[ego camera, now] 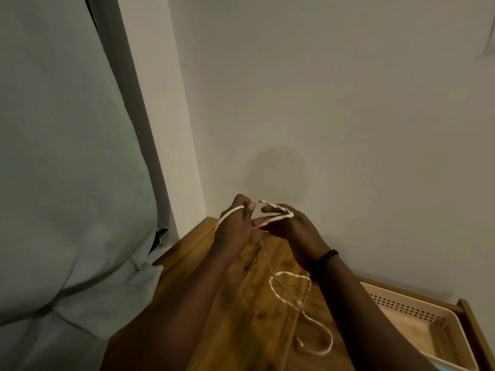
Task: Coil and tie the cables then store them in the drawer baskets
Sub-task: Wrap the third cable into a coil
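Left hand [235,223] grip pinches cord [276,212] | right hand [292,226] fingers looped

The wooden surface [233,311] is brown with a visible grain, and its far-left corner sits close to where the two walls meet. A pale twisted cable [302,314] lies partly on it, near the middle: one loose loop rests toward the far side, then the cable bends in a curve toward the near edge and ends in a small knot. The upper part of the cable rises off the surface. At the right edge stands a beige perforated basket [417,314], inside a wooden frame.
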